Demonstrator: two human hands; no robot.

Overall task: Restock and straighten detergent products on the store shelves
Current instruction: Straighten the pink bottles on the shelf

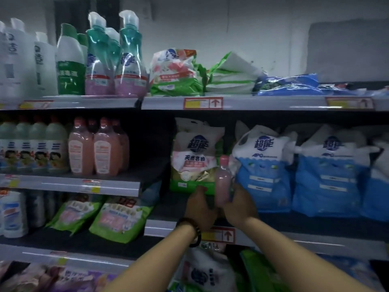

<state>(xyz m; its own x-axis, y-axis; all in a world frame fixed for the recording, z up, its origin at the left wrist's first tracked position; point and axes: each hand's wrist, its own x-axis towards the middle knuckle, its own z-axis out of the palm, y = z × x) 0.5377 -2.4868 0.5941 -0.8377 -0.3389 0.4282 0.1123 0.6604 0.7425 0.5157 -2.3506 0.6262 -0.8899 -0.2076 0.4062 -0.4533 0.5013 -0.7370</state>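
Top shelf: white, green, teal bottles stood at 10 o'clock; slumped green bags at 12; blue bags laid flat at 2. Middle shelf: green-pink bag stood at centre, blue-white bags at 3. Left shelf: pink bottles stood at 9.

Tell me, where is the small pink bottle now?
The small pink bottle is at centre of the head view, upright on the middle shelf between the green-and-pink bag and a blue bag.

Shop aisle, stocked detergent shelves, price tags on edges
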